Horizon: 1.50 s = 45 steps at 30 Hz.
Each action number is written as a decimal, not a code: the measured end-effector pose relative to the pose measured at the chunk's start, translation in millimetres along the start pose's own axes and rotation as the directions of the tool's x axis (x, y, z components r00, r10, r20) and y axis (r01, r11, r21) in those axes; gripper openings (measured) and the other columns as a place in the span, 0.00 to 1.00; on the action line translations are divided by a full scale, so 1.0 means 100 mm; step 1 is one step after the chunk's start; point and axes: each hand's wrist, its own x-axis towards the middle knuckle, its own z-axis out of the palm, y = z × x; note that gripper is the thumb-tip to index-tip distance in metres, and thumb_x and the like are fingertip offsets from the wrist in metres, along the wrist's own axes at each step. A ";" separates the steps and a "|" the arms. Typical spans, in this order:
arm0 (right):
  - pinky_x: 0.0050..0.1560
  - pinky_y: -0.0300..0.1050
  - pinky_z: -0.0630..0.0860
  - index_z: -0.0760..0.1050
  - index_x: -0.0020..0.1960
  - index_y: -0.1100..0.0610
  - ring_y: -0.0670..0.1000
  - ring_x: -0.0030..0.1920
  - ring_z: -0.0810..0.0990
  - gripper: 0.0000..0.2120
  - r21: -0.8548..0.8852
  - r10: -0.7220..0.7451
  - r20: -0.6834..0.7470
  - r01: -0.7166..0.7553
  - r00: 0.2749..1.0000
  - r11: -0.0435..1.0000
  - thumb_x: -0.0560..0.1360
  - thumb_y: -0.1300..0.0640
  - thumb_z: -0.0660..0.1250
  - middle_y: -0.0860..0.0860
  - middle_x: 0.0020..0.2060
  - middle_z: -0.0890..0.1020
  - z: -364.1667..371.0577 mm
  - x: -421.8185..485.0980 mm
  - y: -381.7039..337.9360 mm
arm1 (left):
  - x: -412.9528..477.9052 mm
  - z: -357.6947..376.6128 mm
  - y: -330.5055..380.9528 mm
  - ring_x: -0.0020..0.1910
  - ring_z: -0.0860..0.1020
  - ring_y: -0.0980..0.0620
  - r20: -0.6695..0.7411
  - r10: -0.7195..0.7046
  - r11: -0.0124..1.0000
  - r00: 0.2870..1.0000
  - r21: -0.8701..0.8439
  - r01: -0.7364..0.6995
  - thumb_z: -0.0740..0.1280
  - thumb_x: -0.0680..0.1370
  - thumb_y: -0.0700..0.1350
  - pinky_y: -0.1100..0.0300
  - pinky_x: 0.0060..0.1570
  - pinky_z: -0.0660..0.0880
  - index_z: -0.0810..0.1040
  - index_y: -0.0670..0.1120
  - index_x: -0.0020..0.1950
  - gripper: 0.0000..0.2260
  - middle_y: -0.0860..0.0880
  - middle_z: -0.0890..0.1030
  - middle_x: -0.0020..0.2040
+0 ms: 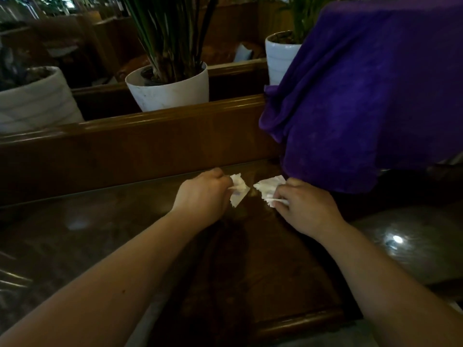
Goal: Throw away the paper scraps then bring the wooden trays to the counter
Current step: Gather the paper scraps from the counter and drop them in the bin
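Here, left hand (203, 194) pinching paper scrap (238, 189), right hand (307, 209) another scrap (269, 187), plant in white pot (170, 88)

Two torn white paper scraps are held side by side just above the far part of the dark glossy wooden desk (105, 236): the left scrap (238, 190) in the left hand (204, 196), the right scrap (269, 187) in the right hand (307, 209). A purple cloth (363, 101) is draped behind and right of them. White plant pots (172, 88) are set behind a wooden partition rail (140, 121) beyond the desk.
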 end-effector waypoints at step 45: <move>0.41 0.51 0.75 0.77 0.46 0.51 0.49 0.41 0.75 0.06 0.010 0.609 -0.174 -0.617 0.774 0.787 0.76 0.49 0.64 0.48 0.42 0.78 -0.19 -3.15 -1.31 | -1.84 0.00 0.69 0.38 0.77 0.53 -0.236 0.692 0.639 0.683 -0.242 -0.731 0.57 0.78 0.55 0.60 0.25 0.69 0.80 0.53 0.49 0.13 0.54 0.82 0.41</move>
